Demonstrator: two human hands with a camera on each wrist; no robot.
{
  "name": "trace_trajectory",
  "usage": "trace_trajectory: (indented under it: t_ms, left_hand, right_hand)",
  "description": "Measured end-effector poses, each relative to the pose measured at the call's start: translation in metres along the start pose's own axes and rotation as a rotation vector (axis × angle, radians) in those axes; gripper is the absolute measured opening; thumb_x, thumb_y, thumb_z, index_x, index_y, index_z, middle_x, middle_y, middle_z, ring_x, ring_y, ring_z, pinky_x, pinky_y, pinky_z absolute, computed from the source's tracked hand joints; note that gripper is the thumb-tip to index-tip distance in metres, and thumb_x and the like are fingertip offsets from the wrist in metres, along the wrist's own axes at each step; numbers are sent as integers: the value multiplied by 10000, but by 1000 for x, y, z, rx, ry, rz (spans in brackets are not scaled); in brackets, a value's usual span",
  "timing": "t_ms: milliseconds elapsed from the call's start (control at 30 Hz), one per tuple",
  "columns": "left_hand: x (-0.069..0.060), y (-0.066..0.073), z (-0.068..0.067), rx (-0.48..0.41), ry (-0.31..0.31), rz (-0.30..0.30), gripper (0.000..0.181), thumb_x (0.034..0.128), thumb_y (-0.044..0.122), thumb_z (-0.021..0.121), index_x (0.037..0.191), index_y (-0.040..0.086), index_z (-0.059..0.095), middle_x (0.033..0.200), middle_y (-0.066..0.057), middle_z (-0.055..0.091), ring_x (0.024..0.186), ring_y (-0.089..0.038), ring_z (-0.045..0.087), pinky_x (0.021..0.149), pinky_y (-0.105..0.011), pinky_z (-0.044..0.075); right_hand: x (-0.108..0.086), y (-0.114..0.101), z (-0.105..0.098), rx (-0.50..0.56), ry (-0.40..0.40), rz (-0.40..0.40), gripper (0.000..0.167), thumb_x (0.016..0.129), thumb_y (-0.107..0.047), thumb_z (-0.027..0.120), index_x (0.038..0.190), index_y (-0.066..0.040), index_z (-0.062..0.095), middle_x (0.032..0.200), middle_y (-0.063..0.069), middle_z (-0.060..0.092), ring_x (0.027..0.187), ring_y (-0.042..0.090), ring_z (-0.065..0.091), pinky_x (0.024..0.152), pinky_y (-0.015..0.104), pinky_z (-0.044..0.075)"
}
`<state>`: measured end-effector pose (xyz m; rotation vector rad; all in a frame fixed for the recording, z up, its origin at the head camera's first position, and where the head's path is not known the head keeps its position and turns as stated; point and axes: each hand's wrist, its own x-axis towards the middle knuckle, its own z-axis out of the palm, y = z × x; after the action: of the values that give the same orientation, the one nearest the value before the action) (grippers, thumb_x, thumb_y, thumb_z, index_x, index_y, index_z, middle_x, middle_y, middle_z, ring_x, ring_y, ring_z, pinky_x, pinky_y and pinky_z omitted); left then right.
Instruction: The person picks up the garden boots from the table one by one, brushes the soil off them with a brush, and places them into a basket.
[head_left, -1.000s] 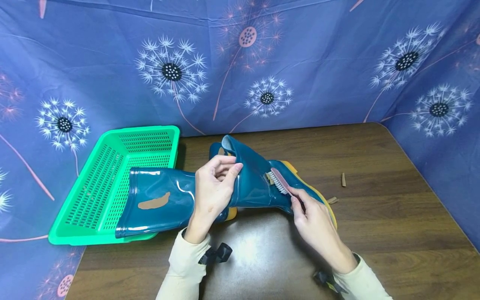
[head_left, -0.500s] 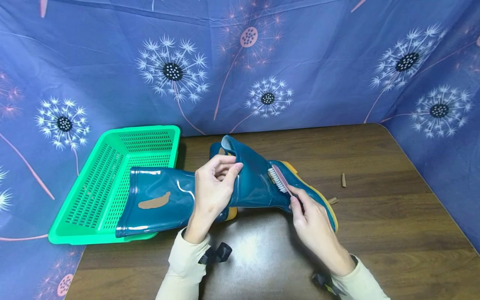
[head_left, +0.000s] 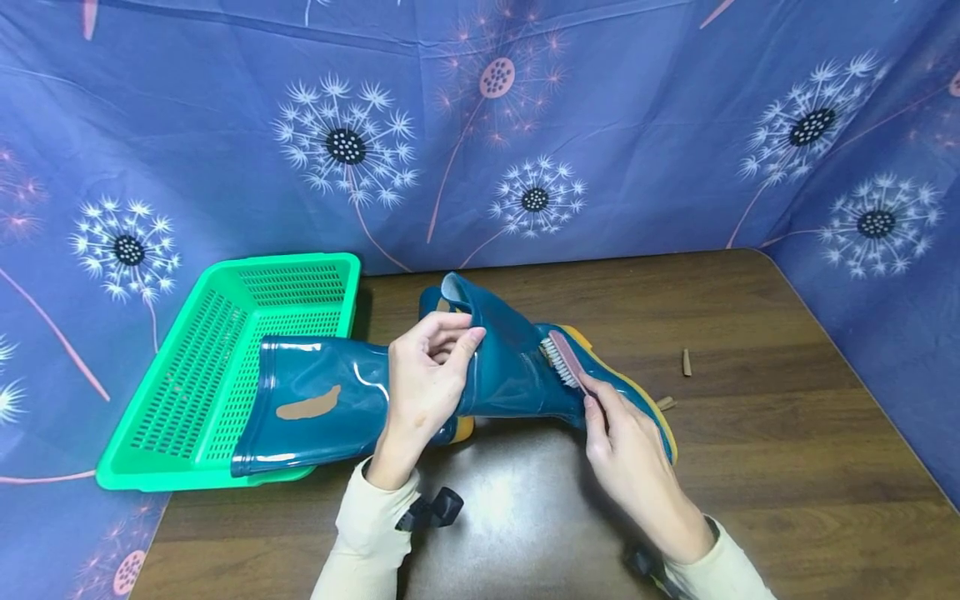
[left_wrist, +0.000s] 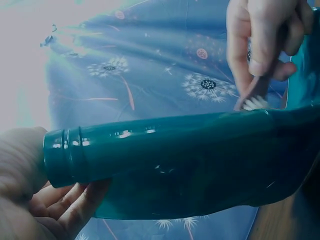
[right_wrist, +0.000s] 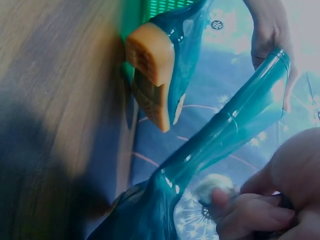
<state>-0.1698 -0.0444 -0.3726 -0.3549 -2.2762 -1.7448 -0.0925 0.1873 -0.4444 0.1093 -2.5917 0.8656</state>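
A teal rain boot (head_left: 506, 367) with a yellow sole lies on its side, toe to the right. My left hand (head_left: 431, 367) pinches the rim of its shaft; in the left wrist view the fingers (left_wrist: 75, 205) are under that rim. My right hand (head_left: 633, 467) grips a scrub brush (head_left: 566, 358) with a pinkish-brown back and white bristles, its bristles against the boot near the ankle. A second teal boot (head_left: 322, 400) lies to the left, partly behind my left wrist, with a tan patch on its shaft. Its yellow heel (right_wrist: 150, 52) shows in the right wrist view.
A green plastic basket (head_left: 150, 475) stands at the left, with the second boot's shaft lying over its edge. Two small tan strips, one being this piece (head_left: 686, 362), lie on the wooden table (head_left: 787, 467) right of the boot. A blue dandelion-print cloth (head_left: 637, 108) hangs behind.
The brush shifts slightly back and forth over the ankle area. A tan bit visible by the bristles a second ago no longer shows clearly. My left hand keeps its hold on the rim.
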Motion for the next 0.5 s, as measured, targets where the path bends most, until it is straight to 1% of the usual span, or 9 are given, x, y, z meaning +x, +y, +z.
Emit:
trace_trajectory:
  t_ms: [67,100,167,200,267,300,367,433,500]
  left_hand:
    - [0,1,0,-12,6,8,171,983,110,771,1131,26,779,1017,-107,833,812,-212,784,717,-202,612]
    - [-1,1,1,-16,7,11,174,982,112,773,1134,29,780,1018,-105,833,811,-208,784,719,-205,614]
    - [-1,2,1,-25,7,13,178,980,114,776,1138,32,783,1017,-103,833,811,-203,784,721,-212,618]
    - [-1,2,1,-29,5,13,180,980,115,776,1140,35,784,1018,-100,833,815,-198,785,723,-215,619]
    - [-2,2,2,-35,6,17,179,979,112,776,1140,36,786,1014,-100,833,814,-196,784,721,-217,619]
    - [-2,2,2,-37,7,18,176,979,110,776,1137,34,786,1013,-100,833,819,-196,786,723,-216,620]
    - [-2,2,2,-41,9,22,177,977,106,777,1138,32,786,1015,-104,833,826,-201,789,724,-214,620]
    - [-2,3,2,-42,10,25,183,975,108,780,1141,32,786,1016,-106,833,829,-205,790,726,-216,621]
    - [-2,3,2,-38,8,26,188,976,113,780,1146,33,785,1020,-104,832,835,-203,792,733,-219,624]
  right_hand:
    - [0,-1,-1,7,-3,-15,347,1034,-64,652,1377,-81,699,1318,159,753,1193,367,736,975,584,583]
    - [0,-2,-1,4,-12,-20,348,1031,-62,655,1376,-83,702,1302,161,757,1162,367,745,954,580,593]
    - [1,0,-1,-20,-19,-41,335,1022,-56,663,1352,-76,717,1241,167,774,1082,364,764,883,573,611]
    - [1,2,-2,-39,-16,-46,325,1016,-51,665,1334,-70,726,1186,169,782,1010,364,766,831,571,617]
    - [1,5,-2,-77,11,-45,310,1001,-42,673,1303,-55,741,1110,173,784,922,368,759,754,566,609]
    - [1,7,-3,-93,26,-44,307,997,-42,674,1296,-51,744,1065,170,781,856,349,739,707,551,593]
    - [2,9,-4,-95,53,-45,313,995,-42,678,1300,-55,746,1017,152,770,780,308,691,661,508,567]
    - [2,8,-5,-75,48,-47,332,1000,-51,682,1325,-82,743,1011,119,770,763,253,650,647,445,537]
    - [3,8,-5,-61,25,-62,336,1003,-59,684,1332,-96,743,976,91,755,735,206,577,616,391,482]
